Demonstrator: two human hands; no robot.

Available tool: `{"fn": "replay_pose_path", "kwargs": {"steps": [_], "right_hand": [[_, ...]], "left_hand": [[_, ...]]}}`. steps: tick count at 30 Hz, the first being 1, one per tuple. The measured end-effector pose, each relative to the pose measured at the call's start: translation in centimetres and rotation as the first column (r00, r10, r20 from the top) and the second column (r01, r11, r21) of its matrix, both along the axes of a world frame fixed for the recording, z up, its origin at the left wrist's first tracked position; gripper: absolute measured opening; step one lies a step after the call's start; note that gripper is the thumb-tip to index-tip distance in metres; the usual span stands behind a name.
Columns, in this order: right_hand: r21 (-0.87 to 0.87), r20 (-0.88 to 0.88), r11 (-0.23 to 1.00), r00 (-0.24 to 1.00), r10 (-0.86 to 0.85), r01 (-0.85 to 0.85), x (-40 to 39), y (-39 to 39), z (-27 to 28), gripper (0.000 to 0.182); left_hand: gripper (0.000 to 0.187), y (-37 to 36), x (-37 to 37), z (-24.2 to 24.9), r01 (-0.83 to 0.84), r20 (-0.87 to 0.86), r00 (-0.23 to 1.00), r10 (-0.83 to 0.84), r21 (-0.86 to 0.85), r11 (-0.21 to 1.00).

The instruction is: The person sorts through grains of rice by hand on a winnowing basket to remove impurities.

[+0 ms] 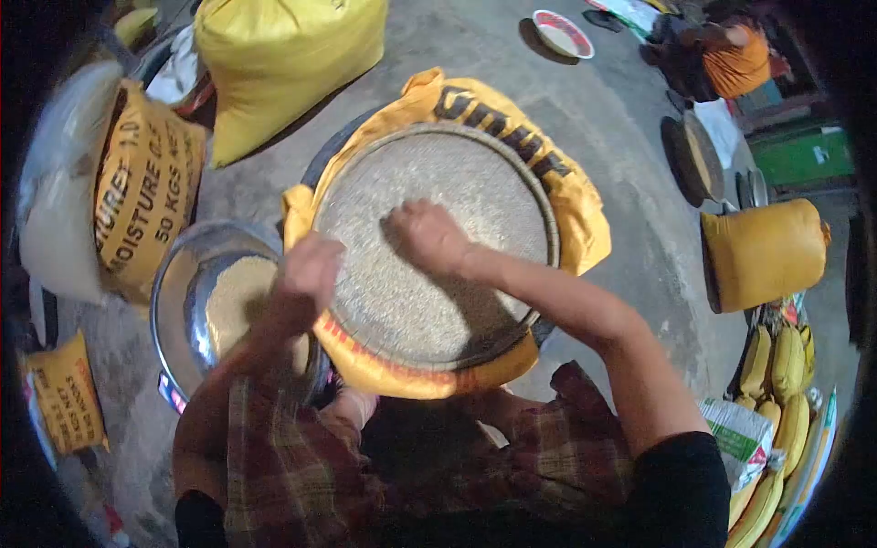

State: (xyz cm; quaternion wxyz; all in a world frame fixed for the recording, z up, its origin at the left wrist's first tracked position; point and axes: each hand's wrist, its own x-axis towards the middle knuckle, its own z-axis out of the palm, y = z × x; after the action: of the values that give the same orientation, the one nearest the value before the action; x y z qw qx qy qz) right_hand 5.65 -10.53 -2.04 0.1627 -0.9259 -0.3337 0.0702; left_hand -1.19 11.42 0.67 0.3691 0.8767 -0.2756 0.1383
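Observation:
A round, flat sieve with a woven rim rests over a container draped with a yellow printed sack. Pale grain is spread thinly across its mesh. Over the middle of the sieve, my right hand is closed, knuckles up and fingers curled down at the grain; what is under the fingers is hidden. At the sieve's left edge, my left hand is closed around the rim, slightly blurred. Below that hand stands a shiny metal basin holding yellowish meal or grain, partly covered by my left forearm.
A full yellow sack and a printed sack stand at the left. To the right lie a yellow jerrycan-like container and bananas. A red-rimmed bowl sits farther off. Another person in orange is at the upper right.

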Motion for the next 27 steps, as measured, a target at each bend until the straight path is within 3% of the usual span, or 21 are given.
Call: {"fn": "replay_pose_path", "kwargs": {"steps": [1, 3, 6, 9, 11, 15, 18, 20, 21, 23, 27], "right_hand": [[0.026, -0.037, 0.998, 0.997, 0.061, -0.060, -0.5, 0.2, 0.3, 0.016], [0.111, -0.052, 0.991, 0.996, 0.079, -0.072, -1.7, -0.2, 1.9, 0.019], [0.029, -0.079, 1.000, 0.997, 0.010, -0.008, -0.7, -1.4, 3.0, 0.022], [-0.008, 0.007, 0.997, 0.997, -0.081, 0.081, 0.6, -3.4, 0.9, 0.019], [-0.085, -0.057, 0.996, 0.997, -0.043, 0.039, 0.3, -4.1, -0.2, 0.023], [-0.012, -0.100, 1.000, 0.995, -0.005, 0.004, -0.5, -3.9, 2.7, 0.022], [-0.031, -0.082, 0.993, 0.990, -0.116, 0.113, 0.5, -4.5, 2.8, 0.023], [-0.060, -0.011, 0.988, 0.989, -0.145, 0.144, 0.6, -5.4, 1.2, 0.024], [-0.091, 0.058, 0.981, 0.984, -0.165, 0.170, 0.6, -5.7, 0.7, 0.025], [0.025, -0.101, 0.991, 0.986, -0.129, 0.132, -0.2, -5.5, 0.9, 0.017], [0.173, -0.233, 0.983, 0.972, -0.025, 0.067, -1.2, -5.0, 1.8, 0.015]], "left_hand": [[0.014, -1.3, 0.3, -0.2, 0.010, 0.015, 1.000, -0.010, -0.008, 1.000], [0.011, -3.2, 0.6, -0.6, -0.056, -0.154, 0.983, 0.101, 0.273, 0.960], [0.006, -3.9, 0.2, -2.1, 0.021, -0.247, 0.967, 0.061, 0.317, 0.948], [0.004, -4.5, -0.2, -1.1, 0.059, -0.305, 0.952, 0.009, 0.213, 0.975], [0.006, -4.5, 0.1, -0.4, 0.070, -0.308, 0.951, -0.005, 0.200, 0.977], [0.011, -4.8, 1.2, -0.3, -0.012, -0.389, 0.919, 0.062, 0.130, 0.991], [0.011, -5.5, 2.6, -0.6, -0.023, -0.303, 0.950, 0.078, 0.182, 0.983], [0.010, -6.5, 3.6, -0.2, -0.146, 0.025, 0.989, 0.143, 0.178, 0.973], [0.010, -6.5, 3.8, -0.7, -0.143, 0.034, 0.990, 0.140, 0.172, 0.975], [0.012, -6.2, 3.5, -2.6, -0.043, -0.063, 0.996, 0.063, 0.281, 0.959], [0.011, -6.7, 1.9, -1.7, 0.065, -0.247, 0.969, -0.030, 0.135, 0.989]]}}
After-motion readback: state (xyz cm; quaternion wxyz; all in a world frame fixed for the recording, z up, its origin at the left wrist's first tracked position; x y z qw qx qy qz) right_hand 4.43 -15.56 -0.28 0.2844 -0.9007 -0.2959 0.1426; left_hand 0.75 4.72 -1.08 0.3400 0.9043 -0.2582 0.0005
